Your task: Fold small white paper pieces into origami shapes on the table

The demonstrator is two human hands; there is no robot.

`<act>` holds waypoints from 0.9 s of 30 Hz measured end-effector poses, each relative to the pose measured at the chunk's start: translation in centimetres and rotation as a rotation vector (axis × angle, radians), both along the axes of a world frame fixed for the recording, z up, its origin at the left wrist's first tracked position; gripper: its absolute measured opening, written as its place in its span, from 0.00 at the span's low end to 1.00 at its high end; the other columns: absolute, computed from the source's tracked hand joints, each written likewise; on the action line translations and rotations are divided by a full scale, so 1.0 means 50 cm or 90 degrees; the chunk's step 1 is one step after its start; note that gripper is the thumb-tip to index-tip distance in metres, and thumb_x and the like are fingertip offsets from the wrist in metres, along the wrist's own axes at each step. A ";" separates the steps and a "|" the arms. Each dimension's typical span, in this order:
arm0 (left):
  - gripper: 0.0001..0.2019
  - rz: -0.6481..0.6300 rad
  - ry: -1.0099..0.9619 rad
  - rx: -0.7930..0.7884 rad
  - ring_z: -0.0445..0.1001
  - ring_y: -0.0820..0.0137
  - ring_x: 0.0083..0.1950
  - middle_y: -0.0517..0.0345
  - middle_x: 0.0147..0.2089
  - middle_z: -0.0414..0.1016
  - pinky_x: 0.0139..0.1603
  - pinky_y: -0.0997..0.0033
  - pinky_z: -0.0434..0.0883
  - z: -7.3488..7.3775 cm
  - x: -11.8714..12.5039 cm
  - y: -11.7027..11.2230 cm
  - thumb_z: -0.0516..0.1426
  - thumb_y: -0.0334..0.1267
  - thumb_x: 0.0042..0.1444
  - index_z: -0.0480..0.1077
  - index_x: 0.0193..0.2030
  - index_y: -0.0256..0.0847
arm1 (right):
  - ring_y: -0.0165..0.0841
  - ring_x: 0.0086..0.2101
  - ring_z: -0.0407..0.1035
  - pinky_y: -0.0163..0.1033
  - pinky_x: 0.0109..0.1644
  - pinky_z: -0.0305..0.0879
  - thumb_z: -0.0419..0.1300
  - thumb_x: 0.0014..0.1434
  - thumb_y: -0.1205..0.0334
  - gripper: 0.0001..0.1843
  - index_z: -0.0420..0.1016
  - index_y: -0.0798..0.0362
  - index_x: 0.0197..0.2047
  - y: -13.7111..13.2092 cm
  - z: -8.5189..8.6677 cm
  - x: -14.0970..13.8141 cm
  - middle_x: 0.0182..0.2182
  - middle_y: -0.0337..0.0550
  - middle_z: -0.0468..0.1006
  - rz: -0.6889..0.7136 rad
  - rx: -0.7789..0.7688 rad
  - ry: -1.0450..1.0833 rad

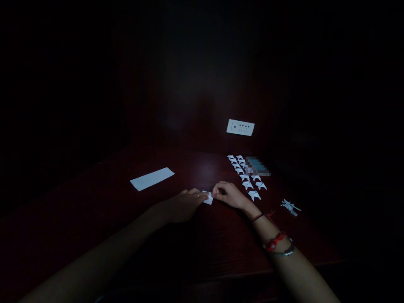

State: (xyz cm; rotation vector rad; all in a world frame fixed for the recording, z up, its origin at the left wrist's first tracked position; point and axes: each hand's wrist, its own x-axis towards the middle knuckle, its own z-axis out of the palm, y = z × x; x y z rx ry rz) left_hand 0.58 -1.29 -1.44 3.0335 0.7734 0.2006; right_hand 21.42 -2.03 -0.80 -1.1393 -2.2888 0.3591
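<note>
A small white piece of paper (pixel 208 200) lies on the dark red table between my hands. My left hand (pixel 186 205) rests on its left part, with fingers stretched out flat and a ring on one of them. My right hand (pixel 230 195) is closed in a pinch at the paper's right edge; its fingertips partly hide that edge. On my right wrist are red cords and a metal bangle. To the right and beyond stand rows of several small folded white paper pieces (pixel 246 181).
A long white paper strip (pixel 152 179) lies to the left on the table (pixel 217 248). A small heap of thin paper scraps (pixel 291 207) is at the right. Behind the folded pieces is a blurred flat item (pixel 259 165). A white socket panel (pixel 240 127) is on the back wall.
</note>
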 end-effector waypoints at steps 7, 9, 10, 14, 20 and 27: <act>0.29 -0.006 0.003 -0.014 0.55 0.65 0.53 0.53 0.56 0.55 0.46 0.66 0.56 0.016 -0.002 -0.002 0.44 0.23 0.45 0.49 0.56 0.42 | 0.25 0.29 0.60 0.29 0.34 0.55 0.51 0.53 0.67 0.05 0.68 0.56 0.29 -0.007 0.012 0.007 0.28 0.40 0.66 0.066 0.075 -0.110; 0.29 -0.010 -0.006 -0.014 0.55 0.65 0.53 0.54 0.56 0.55 0.45 0.67 0.56 0.015 -0.002 0.000 0.45 0.23 0.45 0.49 0.56 0.42 | 0.25 0.30 0.60 0.29 0.34 0.55 0.51 0.54 0.67 0.06 0.68 0.56 0.31 -0.007 0.013 0.009 0.28 0.40 0.66 0.079 0.076 -0.142; 0.29 -0.009 -0.009 -0.014 0.55 0.65 0.53 0.55 0.56 0.55 0.45 0.67 0.57 0.014 -0.002 0.001 0.45 0.23 0.45 0.50 0.56 0.43 | 0.25 0.30 0.60 0.29 0.34 0.55 0.50 0.55 0.66 0.06 0.68 0.56 0.31 -0.007 0.014 0.009 0.28 0.40 0.66 0.082 0.076 -0.156; 0.27 0.007 -0.018 -0.023 0.57 0.65 0.50 0.56 0.54 0.58 0.43 0.68 0.57 0.013 0.000 0.002 0.44 0.24 0.46 0.51 0.55 0.43 | 0.25 0.30 0.61 0.29 0.34 0.54 0.49 0.56 0.65 0.08 0.68 0.56 0.32 -0.009 0.018 0.009 0.28 0.40 0.66 0.090 0.086 -0.201; 0.28 0.001 -0.026 -0.019 0.60 0.66 0.47 0.59 0.54 0.59 0.41 0.68 0.57 0.013 0.004 0.000 0.44 0.24 0.46 0.49 0.56 0.47 | 0.26 0.32 0.61 0.29 0.35 0.54 0.48 0.56 0.64 0.09 0.69 0.55 0.33 -0.016 0.026 0.006 0.30 0.41 0.67 0.078 0.088 -0.239; 0.30 -0.001 -0.009 0.011 0.57 0.64 0.49 0.63 0.57 0.54 0.43 0.65 0.56 0.005 0.006 0.000 0.44 0.24 0.46 0.49 0.56 0.51 | 0.26 0.32 0.62 0.29 0.35 0.54 0.48 0.56 0.64 0.10 0.70 0.55 0.32 -0.016 0.027 0.006 0.30 0.41 0.67 0.062 0.074 -0.259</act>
